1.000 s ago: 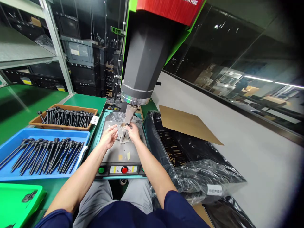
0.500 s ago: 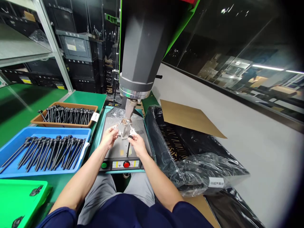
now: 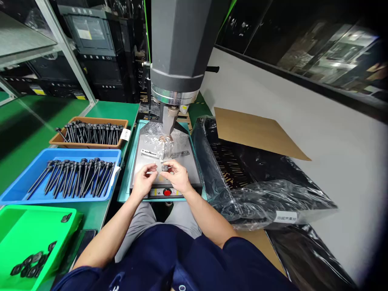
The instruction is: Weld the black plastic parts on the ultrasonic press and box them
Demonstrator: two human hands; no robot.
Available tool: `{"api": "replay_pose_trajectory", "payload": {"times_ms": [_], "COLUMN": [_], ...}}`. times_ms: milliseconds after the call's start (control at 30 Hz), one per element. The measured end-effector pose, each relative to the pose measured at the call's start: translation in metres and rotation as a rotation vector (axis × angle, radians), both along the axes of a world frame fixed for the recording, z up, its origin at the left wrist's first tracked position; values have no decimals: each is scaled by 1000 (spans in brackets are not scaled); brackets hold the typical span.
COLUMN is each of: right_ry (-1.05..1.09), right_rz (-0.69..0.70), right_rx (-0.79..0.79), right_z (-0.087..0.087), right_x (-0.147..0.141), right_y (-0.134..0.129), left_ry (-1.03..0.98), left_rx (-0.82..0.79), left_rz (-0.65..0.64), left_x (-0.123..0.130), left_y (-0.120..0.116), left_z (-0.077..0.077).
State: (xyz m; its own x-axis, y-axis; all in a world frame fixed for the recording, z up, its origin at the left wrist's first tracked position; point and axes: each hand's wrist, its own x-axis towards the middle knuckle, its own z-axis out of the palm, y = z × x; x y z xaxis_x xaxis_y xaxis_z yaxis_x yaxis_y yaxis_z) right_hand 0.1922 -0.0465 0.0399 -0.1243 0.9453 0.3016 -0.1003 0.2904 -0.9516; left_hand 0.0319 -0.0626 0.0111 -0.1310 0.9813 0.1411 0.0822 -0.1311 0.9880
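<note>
Above the grey metal plate (image 3: pixel 140 159), right hand (image 3: pixel 179 178): thumb and forefinger gripping a small, black, roundish part (image 3: pixel 165 167).
Left hand (image 3: pixel 144 179): fingers bent, just beside the part; contents cannot be told.
Drop risk: part may slip, caused by fingertip-only hold.
Crush risk: grey, tapered metal tool (image 3: pixel 169 121) descending with fingers near.

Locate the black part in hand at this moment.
In the head view, slightly left of and below centre, the black part sits between the right hand's thumb and fingers, near the left hand, above the red button.
</note>
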Motion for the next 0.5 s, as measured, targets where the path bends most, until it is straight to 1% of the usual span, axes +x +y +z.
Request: {"api": "replay_pose_trajectory", "payload": {"times_ms": [67,100,167,233,333,433,500], "right_ry": [57,94,169,226,241,204,175], "right_rz": [42,62,86,98,126,140,140], "right_rx": [-64,-100,-159,-195,-257,-335,-384], "right_z": [0,0,-1,-3,-7,-12,-16], "right_x": [-5,-7,-11,-12,-7,2,8], "right_y": [0,0,-1,-2,-2,-3,-6], "left_ry": [95,148,251,321,343,341,323], "left_rx": [27,35,43,34,2,-49,-124], "left_rz": [-163,-203,-217,-203,-133,51,152], "left_x": [6,8,8,1,-25,-69,-102], "left_y": [-12,-16,-23,-29,-38,-49,-55], "left_z": [6,9,15,21,31,42,49]}}
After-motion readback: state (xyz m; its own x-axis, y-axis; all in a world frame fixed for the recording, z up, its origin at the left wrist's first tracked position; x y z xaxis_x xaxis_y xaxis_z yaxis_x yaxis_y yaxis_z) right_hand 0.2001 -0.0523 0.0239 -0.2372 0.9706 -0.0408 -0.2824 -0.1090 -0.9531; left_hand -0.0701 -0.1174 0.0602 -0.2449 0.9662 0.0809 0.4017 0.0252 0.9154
